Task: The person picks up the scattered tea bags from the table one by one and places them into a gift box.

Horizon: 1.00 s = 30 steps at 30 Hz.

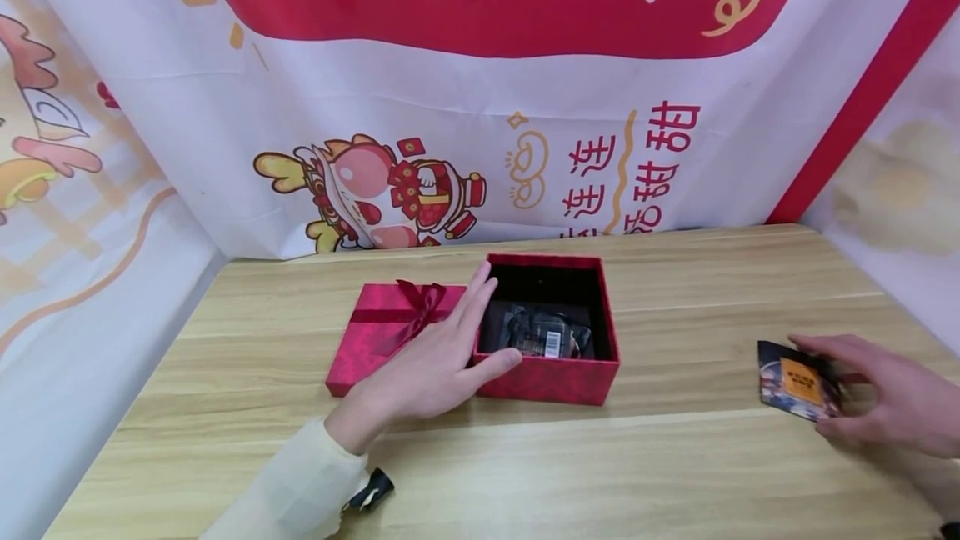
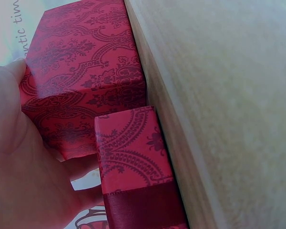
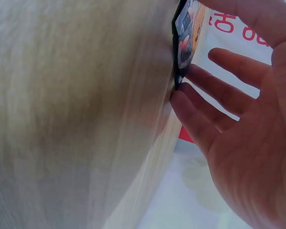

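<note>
A red patterned gift box (image 1: 547, 379) stands without its lid at the middle of the table. Inside it lie dark clear-wrapped packets (image 1: 551, 340), one with a white barcode label. My left hand (image 1: 431, 365) rests at the box's left front corner, fingers straight along the left wall and thumb at the front rim. In the left wrist view the fingers (image 2: 81, 167) reach between box and lid. On the right of the table, my right hand (image 1: 892, 398) holds a small dark packet (image 1: 798, 382) with an orange label by its edges, between thumb and fingertips.
Left of the box lies its red lid (image 1: 367, 344) with a dark red ribbon bow (image 1: 420, 311), partly behind my left hand. Printed cloth (image 1: 480, 90) hangs along the back of the wooden table (image 1: 675, 473) and at both sides.
</note>
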{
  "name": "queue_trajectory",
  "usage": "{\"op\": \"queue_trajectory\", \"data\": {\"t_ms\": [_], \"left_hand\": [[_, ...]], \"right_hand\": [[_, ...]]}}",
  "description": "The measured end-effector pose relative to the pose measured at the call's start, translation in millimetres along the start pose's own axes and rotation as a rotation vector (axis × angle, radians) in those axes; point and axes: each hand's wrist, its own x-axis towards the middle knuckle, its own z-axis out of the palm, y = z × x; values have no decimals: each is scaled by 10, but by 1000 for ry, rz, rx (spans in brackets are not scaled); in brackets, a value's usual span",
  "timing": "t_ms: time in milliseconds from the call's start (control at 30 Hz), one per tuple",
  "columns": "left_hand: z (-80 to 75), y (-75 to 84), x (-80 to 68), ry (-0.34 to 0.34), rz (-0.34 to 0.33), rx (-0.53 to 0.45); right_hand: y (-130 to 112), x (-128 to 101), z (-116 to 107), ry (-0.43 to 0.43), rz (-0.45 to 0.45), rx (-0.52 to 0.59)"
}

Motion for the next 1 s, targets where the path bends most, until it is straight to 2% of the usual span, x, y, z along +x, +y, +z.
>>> {"op": "queue_trajectory", "data": {"t_ms": [200,500,1000], "left_hand": [[-11,5,7,0,-1,0],[-6,9,17,-4,2,-5],[2,9,11,5,0,-10]], "right_hand": [[-40,2,-21,5,-11,-1],[-57,38,-49,-38,57,-23],[-268,182,-58,16,-48,-57]]}}
